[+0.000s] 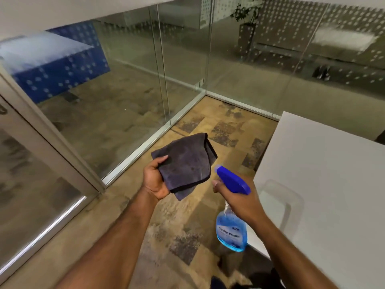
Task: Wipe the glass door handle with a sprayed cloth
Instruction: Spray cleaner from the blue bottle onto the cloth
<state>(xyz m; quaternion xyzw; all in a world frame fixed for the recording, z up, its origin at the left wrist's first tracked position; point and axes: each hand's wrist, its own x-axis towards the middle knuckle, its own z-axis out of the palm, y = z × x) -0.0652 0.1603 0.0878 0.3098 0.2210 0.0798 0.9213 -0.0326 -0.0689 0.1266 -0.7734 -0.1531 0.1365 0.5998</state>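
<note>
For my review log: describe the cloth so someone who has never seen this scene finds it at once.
Start at the corner where the glass walls meet the floor; just below it both hands are raised. The left hand holds up the folded cloth, facing the blue spray bottle in the right hand. It is the only dark grey, soft, black-edged thing there.

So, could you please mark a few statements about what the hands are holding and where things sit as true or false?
1. The left hand holds a dark folded cloth. True.
2. The right hand holds a red spray bottle. False: the spray bottle is clear with blue liquid and a blue trigger head.
3. The nozzle points towards the cloth. True.
4. The cloth is pressed against the glass wall. False: it is held in the air, apart from the glass.
5. A white table stands to the person's right. True.
</note>
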